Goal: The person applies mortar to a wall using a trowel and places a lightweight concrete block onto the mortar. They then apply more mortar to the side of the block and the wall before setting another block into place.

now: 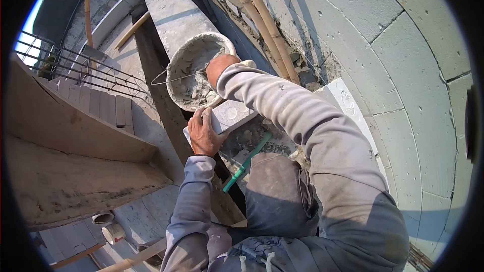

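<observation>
A round bucket (182,78) of grey mortar stands on a long plank, with its thin wire handle across the opening. My right hand (220,68) reaches in over the bucket's right rim; its fingers are hidden, and I cannot make out what they hold. Just below the bucket lies a pale block (233,115) with round marks on top. My left hand (202,133) grips the left end of this block, fingers bent over its edge. A green strip-like tool (247,162) rests below the block, beside my knee.
A wall of large pale blocks (353,35) curves along the right. Bamboo poles (262,20) lean beside it. At left are a rebar cage (96,70), stacked blocks (96,103) and a wooden board (75,171). Dark gaps run beside the plank (176,15).
</observation>
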`<state>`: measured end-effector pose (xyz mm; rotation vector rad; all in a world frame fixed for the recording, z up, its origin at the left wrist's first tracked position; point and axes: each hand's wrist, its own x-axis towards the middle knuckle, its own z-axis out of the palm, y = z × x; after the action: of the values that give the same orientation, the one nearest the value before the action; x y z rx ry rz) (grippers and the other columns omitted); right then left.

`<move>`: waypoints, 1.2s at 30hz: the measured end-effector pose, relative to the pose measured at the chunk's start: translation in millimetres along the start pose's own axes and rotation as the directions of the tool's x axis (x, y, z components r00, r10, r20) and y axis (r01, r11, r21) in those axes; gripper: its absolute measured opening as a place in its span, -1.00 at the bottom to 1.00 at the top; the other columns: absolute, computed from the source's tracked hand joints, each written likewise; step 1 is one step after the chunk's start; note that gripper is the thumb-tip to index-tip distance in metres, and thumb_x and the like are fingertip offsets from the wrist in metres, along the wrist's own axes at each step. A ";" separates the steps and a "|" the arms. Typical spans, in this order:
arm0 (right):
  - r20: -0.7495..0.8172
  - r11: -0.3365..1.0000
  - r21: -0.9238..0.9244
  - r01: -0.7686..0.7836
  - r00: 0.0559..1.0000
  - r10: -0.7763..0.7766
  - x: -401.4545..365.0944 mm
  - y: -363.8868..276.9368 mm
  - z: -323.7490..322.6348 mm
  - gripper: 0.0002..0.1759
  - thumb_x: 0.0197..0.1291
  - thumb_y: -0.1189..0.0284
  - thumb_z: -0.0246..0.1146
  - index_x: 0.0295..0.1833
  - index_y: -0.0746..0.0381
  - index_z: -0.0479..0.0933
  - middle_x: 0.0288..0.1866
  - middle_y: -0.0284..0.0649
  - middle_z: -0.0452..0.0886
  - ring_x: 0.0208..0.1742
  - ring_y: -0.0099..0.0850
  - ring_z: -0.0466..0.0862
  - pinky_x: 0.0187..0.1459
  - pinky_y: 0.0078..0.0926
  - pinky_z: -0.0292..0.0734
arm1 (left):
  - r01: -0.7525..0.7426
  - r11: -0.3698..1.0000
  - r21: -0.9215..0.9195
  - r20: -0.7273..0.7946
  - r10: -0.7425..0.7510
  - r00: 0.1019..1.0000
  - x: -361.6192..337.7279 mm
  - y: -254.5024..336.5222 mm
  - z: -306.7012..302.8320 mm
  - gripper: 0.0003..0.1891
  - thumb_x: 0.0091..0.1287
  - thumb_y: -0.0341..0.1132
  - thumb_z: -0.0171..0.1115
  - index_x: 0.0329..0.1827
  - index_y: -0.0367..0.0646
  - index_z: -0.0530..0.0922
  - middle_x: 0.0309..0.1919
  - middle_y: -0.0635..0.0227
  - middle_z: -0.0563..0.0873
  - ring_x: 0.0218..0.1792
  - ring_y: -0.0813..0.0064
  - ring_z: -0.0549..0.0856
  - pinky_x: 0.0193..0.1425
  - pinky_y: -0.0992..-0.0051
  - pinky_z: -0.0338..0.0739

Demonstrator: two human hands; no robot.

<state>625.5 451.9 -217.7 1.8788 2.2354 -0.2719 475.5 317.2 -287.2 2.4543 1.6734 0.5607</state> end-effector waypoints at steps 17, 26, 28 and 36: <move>0.160 0.998 -0.055 -0.012 0.987 0.020 -34.1 -50.1 -9.5 -0.73 0.19 0.34 0.23 -0.04 0.14 0.68 -0.16 -0.31 0.72 -0.20 -0.23 0.73 -0.34 0.05 0.61 | -0.063 0.998 -0.013 0.014 0.063 0.998 -3.8 -16.0 14.7 -0.23 -0.16 -0.12 0.56 0.17 -0.22 0.49 0.17 0.01 0.52 0.21 0.02 0.48 0.29 0.15 0.33; -0.111 0.981 -0.100 0.166 0.978 -0.176 7.2 -0.1 -7.5 -0.73 0.24 0.35 0.14 -0.05 0.07 0.71 -0.06 -0.32 0.73 -0.03 -0.28 0.72 -0.15 -0.08 0.63 | -0.015 1.000 -0.010 0.030 0.015 0.999 2.1 2.4 2.3 -0.07 -0.28 -0.21 0.61 0.28 -0.21 0.38 0.22 0.05 0.48 0.28 0.04 0.42 0.37 0.18 0.29; -0.085 0.964 -0.059 0.259 0.961 -0.264 23.5 22.5 2.1 -0.74 0.14 0.39 0.20 -0.10 0.15 0.71 -0.11 -0.19 0.74 -0.03 -0.31 0.72 -0.05 -0.33 0.62 | -0.013 1.000 -0.003 0.021 0.013 1.000 3.7 -0.1 -0.1 -0.07 -0.28 -0.22 0.60 0.28 -0.21 0.38 0.21 0.06 0.48 0.28 0.06 0.42 0.38 0.18 0.29; 0.020 0.917 0.014 0.398 0.917 -0.398 11.9 12.9 -12.1 -0.74 0.05 0.44 0.24 -0.13 0.21 0.70 -0.10 -0.07 0.72 -0.02 -0.22 0.71 0.02 -0.29 0.60 | -0.007 1.000 -0.014 0.016 0.008 1.000 6.0 0.3 -4.2 -0.07 -0.30 -0.22 0.62 0.26 -0.19 0.40 0.22 0.11 0.48 0.24 0.08 0.44 0.36 0.19 0.29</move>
<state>635.7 468.6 -209.4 1.3958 2.5892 -0.3646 476.1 322.1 -281.8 2.4499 1.6495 0.5498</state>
